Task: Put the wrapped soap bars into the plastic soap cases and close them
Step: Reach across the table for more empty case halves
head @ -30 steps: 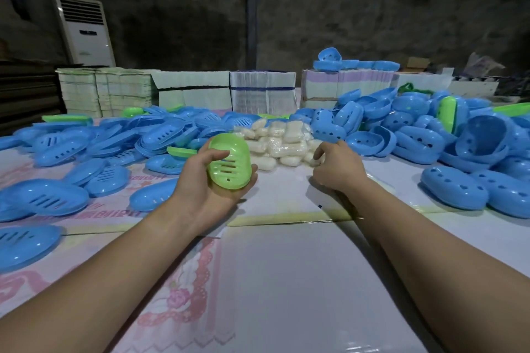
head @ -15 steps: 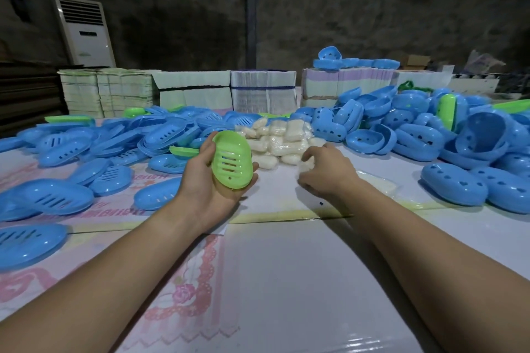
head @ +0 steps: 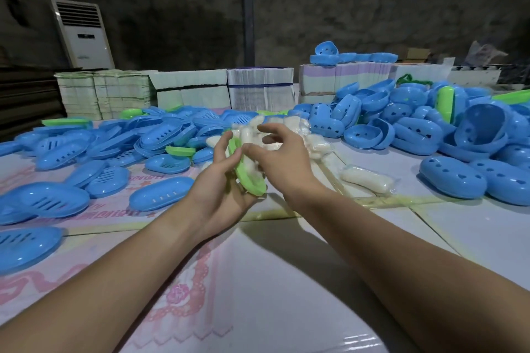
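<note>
My left hand (head: pixel 218 189) grips a green soap case half (head: pixel 249 178), tilted on edge. A wrapped white soap bar (head: pixel 249 152) lies in that green half. My right hand (head: pixel 282 163) is just right of it, thumb touching the soap and fingers spread above it. Behind both hands sits a pile of wrapped soap bars (head: pixel 312 142). One more wrapped soap bar (head: pixel 367 179) lies alone on the table to the right.
Blue slotted case halves (head: pixel 68 200) cover the table's left side. Deeper blue case halves (head: pixel 453 180) are heaped on the right, with a few green ones (head: pixel 444 103). Stacks of flat cartons (head: pixel 261 89) line the far edge. White sheets cover the near table (head: pixel 275 281).
My right hand lifted a wrapped soap bar from the table and brought it left into the green case half. My left hand turned the case half onto its edge.
</note>
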